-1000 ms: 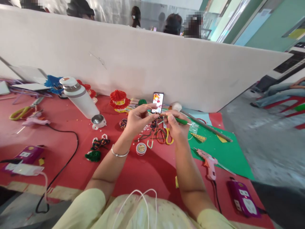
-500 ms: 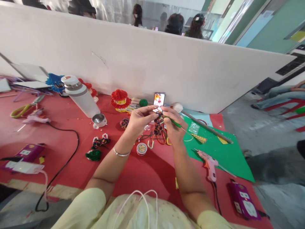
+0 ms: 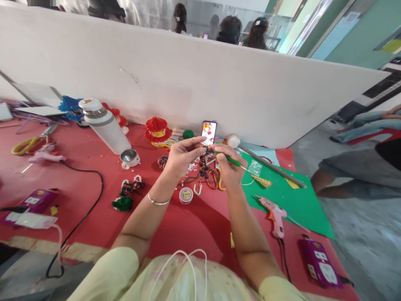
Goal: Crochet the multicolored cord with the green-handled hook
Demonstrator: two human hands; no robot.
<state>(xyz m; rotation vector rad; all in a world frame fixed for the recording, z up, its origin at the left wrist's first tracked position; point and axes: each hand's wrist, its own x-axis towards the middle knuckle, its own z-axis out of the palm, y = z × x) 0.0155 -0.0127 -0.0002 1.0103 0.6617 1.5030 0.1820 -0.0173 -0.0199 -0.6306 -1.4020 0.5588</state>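
My left hand (image 3: 181, 158) is closed, its fingertips pinching a dark multicoloured crocheted yarn strip (image 3: 204, 168) that hangs down between my hands. In my right hand (image 3: 231, 172) is a crochet hook (image 3: 232, 160) with a green handle, its thin metal shaft sticking out behind to the right. The hook's working tip is hidden at the yarn. Behind the hands a phone (image 3: 209, 130) leans on the white board, its screen lit. Below the strip lie orange-handled scissors (image 3: 213, 180), and nearer to me stands a small round spool (image 3: 186, 195).
A white bottle (image 3: 105, 129) and its metal cup (image 3: 129, 157) stand left. Beaded yarn bows (image 3: 131, 187) lie nearer. On the right are a pink glue gun (image 3: 275, 215), a green sheet (image 3: 303, 209) and a purple power box (image 3: 321, 261). A white board (image 3: 188, 79) closes off the back.
My hands stay close together, with the crochet hook tilted slightly differently and more of its green handle showing. At the right, a person in grey shorts has come further into view.
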